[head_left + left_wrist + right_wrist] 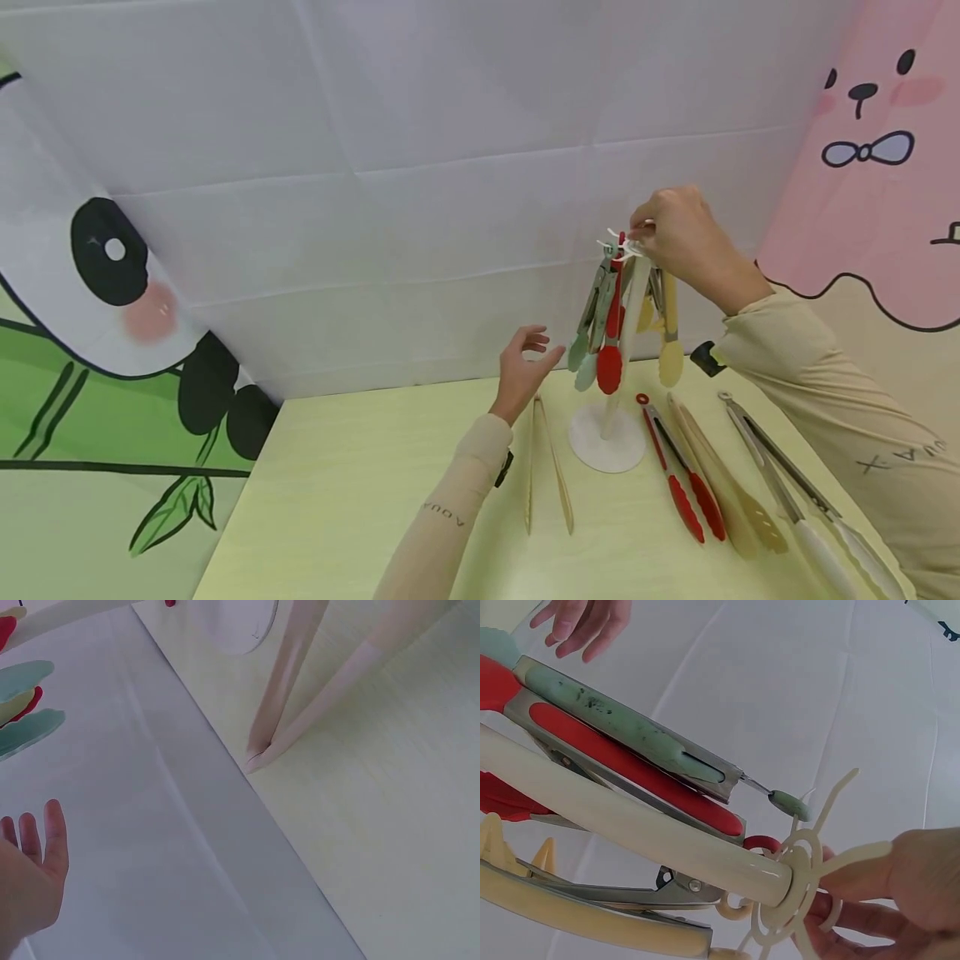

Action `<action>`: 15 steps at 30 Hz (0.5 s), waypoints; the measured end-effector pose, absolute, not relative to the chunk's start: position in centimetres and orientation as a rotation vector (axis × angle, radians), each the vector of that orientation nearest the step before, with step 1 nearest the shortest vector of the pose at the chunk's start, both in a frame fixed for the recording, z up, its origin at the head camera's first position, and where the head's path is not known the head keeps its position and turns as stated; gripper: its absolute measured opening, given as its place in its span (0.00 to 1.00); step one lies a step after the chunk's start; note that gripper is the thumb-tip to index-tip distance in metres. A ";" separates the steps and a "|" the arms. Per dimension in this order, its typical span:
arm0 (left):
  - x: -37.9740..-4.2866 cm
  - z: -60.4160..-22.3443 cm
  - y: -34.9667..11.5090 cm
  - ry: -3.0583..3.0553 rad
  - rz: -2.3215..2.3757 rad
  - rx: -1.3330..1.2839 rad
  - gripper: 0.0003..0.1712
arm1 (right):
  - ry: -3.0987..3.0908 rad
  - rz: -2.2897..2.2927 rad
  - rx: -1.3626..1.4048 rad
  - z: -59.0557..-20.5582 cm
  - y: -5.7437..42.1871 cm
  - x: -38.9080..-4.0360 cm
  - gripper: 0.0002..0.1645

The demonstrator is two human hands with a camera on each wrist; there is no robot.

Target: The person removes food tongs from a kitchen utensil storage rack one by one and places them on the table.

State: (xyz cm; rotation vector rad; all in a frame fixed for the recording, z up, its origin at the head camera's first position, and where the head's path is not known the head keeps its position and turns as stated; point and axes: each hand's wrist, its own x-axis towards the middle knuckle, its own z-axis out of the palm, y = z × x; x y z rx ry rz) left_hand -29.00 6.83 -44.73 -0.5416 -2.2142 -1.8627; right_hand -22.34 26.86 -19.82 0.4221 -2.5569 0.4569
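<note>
Right hand [678,232] grips the white rack [645,825] at its top, fingertips partly hidden. Left hand [521,373] hovers, fingers relaxed, empty.

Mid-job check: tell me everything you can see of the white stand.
The stand is cream-white and smooth, perhaps plastic. Its flat round base rests on the table; a slim upright post carries a ring of thin hooks. Green tongs, red tongs and yellow tongs hang from it. The right hand touches its hooked top.
</note>
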 end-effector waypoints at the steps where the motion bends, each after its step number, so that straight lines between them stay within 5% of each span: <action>1: -29.0 -44.5 6.9 -2.208 -1.860 -0.546 0.23 | -2.554 0.450 0.427 -19.8 26.8 -22.3 0.07; 15: -29.2 -42.3 7.4 -2.099 -1.888 -0.621 0.27 | -2.585 0.441 0.389 -19.7 26.6 -22.2 0.09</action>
